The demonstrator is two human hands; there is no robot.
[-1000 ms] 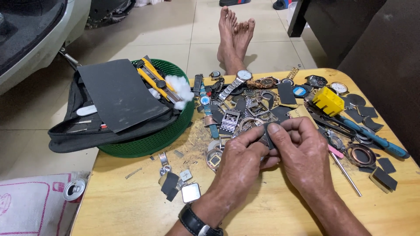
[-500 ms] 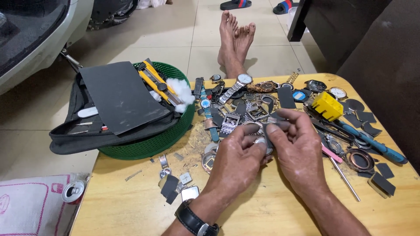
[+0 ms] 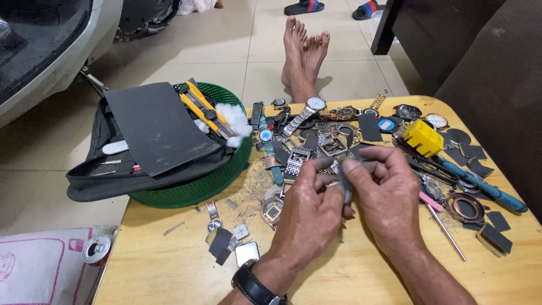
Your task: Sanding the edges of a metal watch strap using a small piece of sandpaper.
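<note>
- One wooden tabletop [image 3: 169,271] carries a wide scatter of watch parts, grey squares and tools.
- A green basket [image 3: 197,183] at the left edge holds a black pouch [image 3: 113,175], a grey sheet [image 3: 155,127] and a yellow knife [image 3: 203,107].
- The left hand [image 3: 307,217], a black watch [image 3: 254,285] on its wrist, and the right hand [image 3: 389,203] meet above the middle of the tabletop.
- Both hands' fingers pinch a small grey strip [image 3: 345,183] between them; its long axis runs roughly up and down, upper end under the right thumb.
- A blue-handled tool [image 3: 480,183] lies at the right, pointing up-left.
</note>
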